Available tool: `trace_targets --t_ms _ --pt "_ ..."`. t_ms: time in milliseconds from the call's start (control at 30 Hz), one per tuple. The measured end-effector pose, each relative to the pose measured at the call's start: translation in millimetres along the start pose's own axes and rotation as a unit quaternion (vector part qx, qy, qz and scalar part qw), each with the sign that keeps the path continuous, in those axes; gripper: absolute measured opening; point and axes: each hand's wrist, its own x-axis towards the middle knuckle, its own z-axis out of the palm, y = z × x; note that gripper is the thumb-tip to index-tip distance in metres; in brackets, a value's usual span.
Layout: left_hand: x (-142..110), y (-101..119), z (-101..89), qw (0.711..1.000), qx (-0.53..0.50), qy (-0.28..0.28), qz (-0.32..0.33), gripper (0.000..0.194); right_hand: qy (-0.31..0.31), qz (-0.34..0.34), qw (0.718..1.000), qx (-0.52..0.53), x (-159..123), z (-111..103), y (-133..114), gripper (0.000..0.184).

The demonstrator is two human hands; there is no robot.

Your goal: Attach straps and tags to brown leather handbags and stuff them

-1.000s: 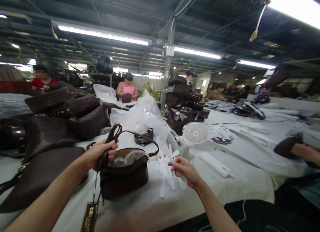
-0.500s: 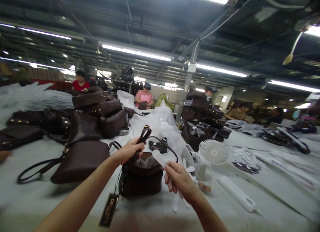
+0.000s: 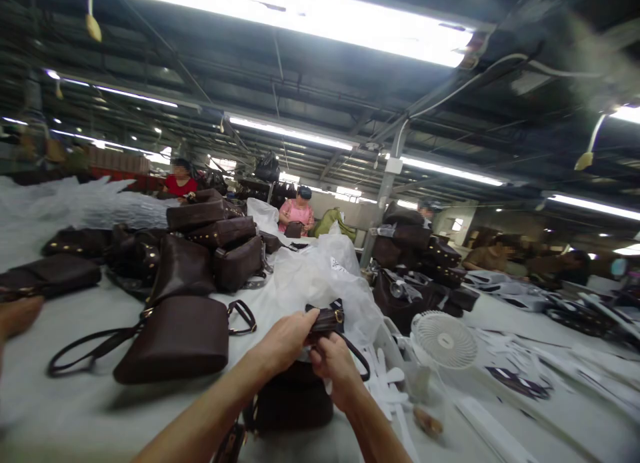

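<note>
A dark brown leather handbag [image 3: 295, 403] stands on the table in front of me. Above its top, my left hand [image 3: 287, 340] grips the folded brown strap [image 3: 326, 320], which has a gold buckle at its end. My right hand [image 3: 337, 370] is closed with its fingertips against the underside of that strap. A bit of the white strip [image 3: 328, 386] shows below my right fingers; the rest of it is hidden. The hang tag at the bag's lower left is mostly out of sight.
Brown bags [image 3: 173, 336] are piled on the left, more [image 3: 410, 290] at back right. White plastic wrap [image 3: 320, 270] lies ahead. A white fan [image 3: 444, 340] and loose white strips [image 3: 385, 376] are on the right. Another person's hand [image 3: 20, 315] is at far left; co-workers sit beyond.
My hands have come together at the strap; my left hand moved right and my right hand moved to meet it. The white strip is now mostly hidden. The view has shifted.
</note>
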Motion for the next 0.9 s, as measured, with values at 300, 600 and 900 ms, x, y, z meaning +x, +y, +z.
trace_targets --t_ms 300,600,900 --pt "1.3 23.2 13.3 0.982 0.163 -0.001 -0.096 0.065 0.069 -0.067 0.987 -0.126 7.5 -0.2 17.1 0.01" --pt "2.0 10.4 14.2 0.988 0.151 0.005 -0.032 0.068 -0.073 0.039 0.987 0.134 0.4 -4.9 0.5 0.028" --pt "2.4 -11.5 18.0 0.988 -0.107 0.097 -0.047 0.096 0.056 -0.006 0.989 0.138 19.5 11.3 6.5 0.057"
